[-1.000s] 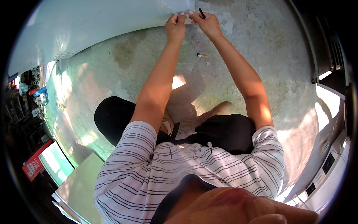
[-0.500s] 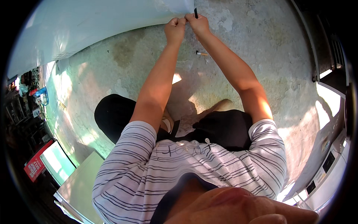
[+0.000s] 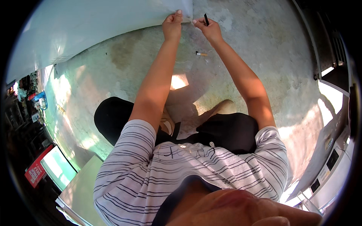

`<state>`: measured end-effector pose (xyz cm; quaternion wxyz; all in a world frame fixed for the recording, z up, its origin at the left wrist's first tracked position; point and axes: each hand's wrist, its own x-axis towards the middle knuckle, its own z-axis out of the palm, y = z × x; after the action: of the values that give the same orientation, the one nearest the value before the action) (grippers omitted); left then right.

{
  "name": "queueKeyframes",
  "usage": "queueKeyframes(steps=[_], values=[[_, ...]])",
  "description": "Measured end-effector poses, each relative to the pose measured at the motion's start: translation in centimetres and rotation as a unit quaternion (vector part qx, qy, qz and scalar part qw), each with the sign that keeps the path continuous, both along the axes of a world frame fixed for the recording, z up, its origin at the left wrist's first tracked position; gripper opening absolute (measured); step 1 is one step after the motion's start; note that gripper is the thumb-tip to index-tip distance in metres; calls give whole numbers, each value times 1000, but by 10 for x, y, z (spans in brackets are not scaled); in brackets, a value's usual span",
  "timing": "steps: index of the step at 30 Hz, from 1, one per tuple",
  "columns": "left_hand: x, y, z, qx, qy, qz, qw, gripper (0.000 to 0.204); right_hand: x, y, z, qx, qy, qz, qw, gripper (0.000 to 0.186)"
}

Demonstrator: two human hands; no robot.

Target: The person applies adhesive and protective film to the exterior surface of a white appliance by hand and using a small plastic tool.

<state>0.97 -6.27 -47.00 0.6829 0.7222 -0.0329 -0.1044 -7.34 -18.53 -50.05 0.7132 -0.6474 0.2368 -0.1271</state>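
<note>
My left hand [image 3: 172, 24] is curled, thumb raised, against the corner of a large glossy white panel [image 3: 102, 20] at the top; whatever its fingers pinch is hidden. Just right of that corner, my right hand [image 3: 209, 28] grips a slim black tool [image 3: 206, 19] upright, with thumb and forefinger together near its left side. A gap separates the two hands. Below them on the concrete floor [image 3: 256, 49] lies a small stick-like item [image 3: 201, 54], orange, white and black.
My bent black-clad legs [image 3: 113, 120] are below my arms. Shelves of clutter [image 3: 26, 101], a red sign [image 3: 34, 169] and a pale cabinet top [image 3: 81, 177] line the left. A dark metal frame [image 3: 332, 56] and white appliance [image 3: 328, 169] stand at right.
My hands, close together a moment earlier, have parted: the left moved slightly left and up, the right slightly right and down, still with the black tool.
</note>
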Motion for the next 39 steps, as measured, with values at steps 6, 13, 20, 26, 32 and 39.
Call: queueKeyframes(steps=[6,13,20,26,32,39], values=[[4,8,-1,11,-54,-50,997,29,21,4,24,-3,-23,33,999,37],[-4,12,-8,41,-39,-42,998,25,41,12,19,-99,47,-16,994,40],[-5,16,-11,20,-46,-28,998,24,48,17,10,-72,36,-33,996,23],[-9,19,-6,65,-32,-19,997,25,46,30,4,116,114,-75,984,19],[-14,30,-4,80,-23,-2,997,27,19,53,11,327,121,-21,937,17],[-13,8,12,187,-16,-11,982,41,12,58,14,417,137,-3,899,18]])
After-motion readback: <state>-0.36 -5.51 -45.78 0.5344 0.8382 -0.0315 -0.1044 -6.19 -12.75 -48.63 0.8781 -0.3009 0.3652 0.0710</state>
